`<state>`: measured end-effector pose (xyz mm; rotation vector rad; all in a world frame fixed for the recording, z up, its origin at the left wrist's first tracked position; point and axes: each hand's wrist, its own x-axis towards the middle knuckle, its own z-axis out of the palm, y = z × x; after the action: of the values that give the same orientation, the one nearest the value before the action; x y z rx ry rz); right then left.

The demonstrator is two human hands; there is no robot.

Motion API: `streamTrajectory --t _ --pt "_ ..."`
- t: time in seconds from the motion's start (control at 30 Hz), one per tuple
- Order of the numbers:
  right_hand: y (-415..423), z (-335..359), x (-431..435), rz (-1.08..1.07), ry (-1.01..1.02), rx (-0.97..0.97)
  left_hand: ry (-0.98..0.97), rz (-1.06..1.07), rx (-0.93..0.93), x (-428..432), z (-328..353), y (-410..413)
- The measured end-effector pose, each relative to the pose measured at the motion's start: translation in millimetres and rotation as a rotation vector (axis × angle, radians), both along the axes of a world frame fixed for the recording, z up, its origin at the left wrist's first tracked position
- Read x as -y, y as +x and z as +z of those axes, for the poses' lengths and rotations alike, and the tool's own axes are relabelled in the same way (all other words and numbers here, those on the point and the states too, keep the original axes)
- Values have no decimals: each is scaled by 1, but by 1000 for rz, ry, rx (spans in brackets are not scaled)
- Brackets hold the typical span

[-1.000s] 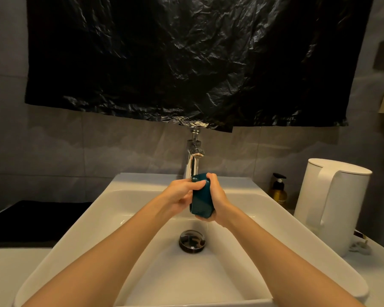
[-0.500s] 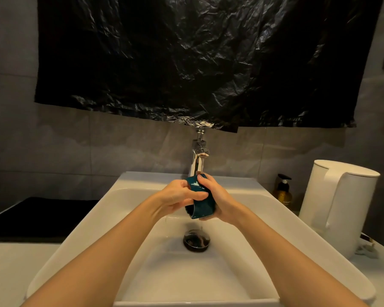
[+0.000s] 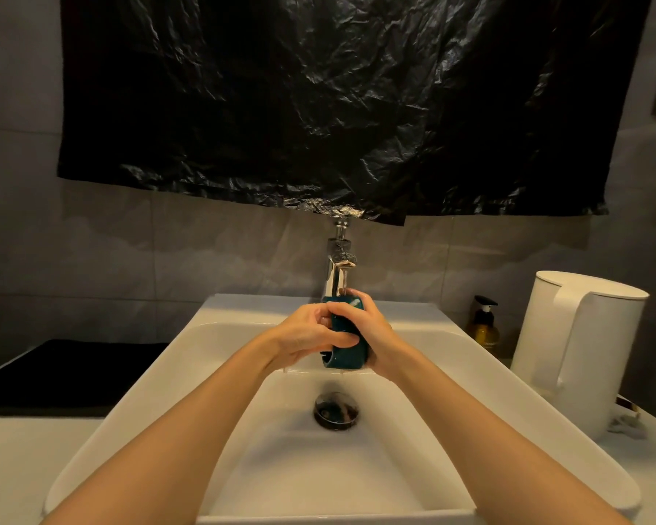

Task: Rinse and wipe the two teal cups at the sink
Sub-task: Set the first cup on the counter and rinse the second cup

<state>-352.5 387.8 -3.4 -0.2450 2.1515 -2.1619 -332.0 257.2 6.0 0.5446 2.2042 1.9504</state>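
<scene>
One teal cup (image 3: 347,352) is held over the white sink (image 3: 243,335), right under the chrome tap (image 3: 338,272). My right hand (image 3: 374,335) wraps round the cup from the right and behind. My left hand (image 3: 311,333) grips it from the left, thumb across its front. The cup is tipped, its open mouth facing down and left. Water drips from the cup and from my left hand toward the drain (image 3: 336,411). A second teal cup is not in view.
A white electric kettle (image 3: 572,350) stands on the counter right of the sink, with an amber pump bottle (image 3: 483,327) behind it. A black hob (image 3: 54,377) lies to the left. A black plastic sheet (image 3: 338,108) hangs on the wall above the tap.
The cup has turned in my hands from nearly upright to tipped with its mouth down. My left thumb has slid across its front. The camera has shifted slightly.
</scene>
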Motion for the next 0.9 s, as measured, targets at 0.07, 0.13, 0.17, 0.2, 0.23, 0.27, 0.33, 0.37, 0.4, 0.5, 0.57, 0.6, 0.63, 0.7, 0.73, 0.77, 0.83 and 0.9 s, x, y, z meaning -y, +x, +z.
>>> streamTrajectory --t 0.07,0.13,0.17,0.2,0.23,0.27,0.33,0.37,0.4,0.5,0.57,0.6,0.63,0.7,0.73,0.77,0.83,0.9 --pt "-1 1 4 -119 -46 -34 -36 -4 -26 -3 -3 0" --pt "-4 -1 5 -227 -49 -53 -125 4 -63 -7 -8 -1" --pt "-4 -3 4 -217 -36 -52 -154 12 -71 -8 -10 -1" --pt "-3 -5 3 -161 -26 -52 -164 22 -70 -7 -12 -1" --pt "-1 -6 3 -92 -17 -60 -159 29 -66 -6 -13 -1" --pt "-1 -8 2 -41 -6 -71 -144 34 -66 -4 -13 -2" --pt "-3 -10 3 -26 -33 -82 -122 40 -74 -1 -12 -2" --pt "-3 -8 4 -48 -71 -70 -124 38 -78 -1 -12 -2" --pt "-2 -7 5 -75 -110 -25 -133 31 -80 -1 -13 -2" --pt "4 -1 -3 -16 -144 280 -142 -13 -89 -4 -13 1" --pt "6 0 -12 91 -153 408 -113 -49 -98 -4 -12 2" --pt "7 0 -14 104 -168 418 -109 -58 -103 -4 -12 3" --pt "7 1 -14 103 -172 411 -116 -57 -105 -4 -11 4" --pt "7 2 -9 39 -105 362 -137 -43 -88 -7 -10 4" --pt "8 1 -5 -3 -61 330 -124 -35 -65 -9 -10 4" --pt "8 1 -3 -27 -33 301 -90 -15 -43 -12 -10 5" --pt "8 0 -1 -44 -5 267 -12 50 -7 -15 -11 4" --pt "8 -1 -1 -47 0 260 76 58 45 -16 -11 4"
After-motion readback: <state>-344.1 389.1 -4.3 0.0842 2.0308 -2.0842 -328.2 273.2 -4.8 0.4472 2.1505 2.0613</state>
